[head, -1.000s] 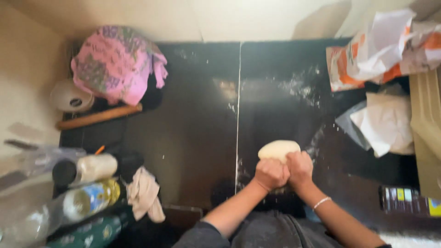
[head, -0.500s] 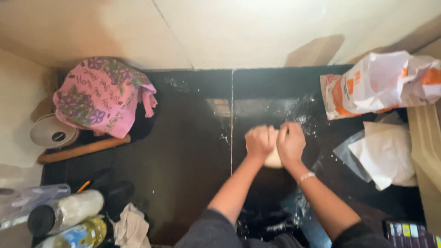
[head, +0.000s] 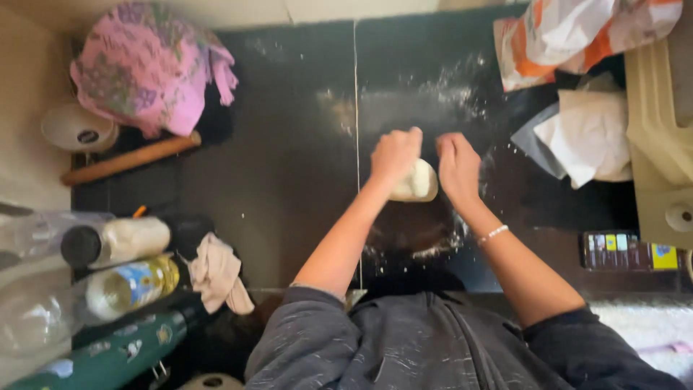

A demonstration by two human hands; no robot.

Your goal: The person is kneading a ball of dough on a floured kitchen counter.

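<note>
1. Currently left hand [head: 394,154] is curled over the dough ball [head: 417,182], pressing it; right hand [head: 458,163] is loosely closed beside it, empty.
2. Dough sits on the floured black counter [head: 289,180], smooth and unrolled.
3. Rolling pin [head: 130,158] lies untouched, far left.

A dark, glossy stone counter [head: 289,188] fills the scene, split by a thin pale seam running from far to near. Loose flour dusts its far right part. A cream wall [head: 216,11] borders the far edge and the left side. At the right stands a beige moulded sink unit [head: 660,137].
</note>
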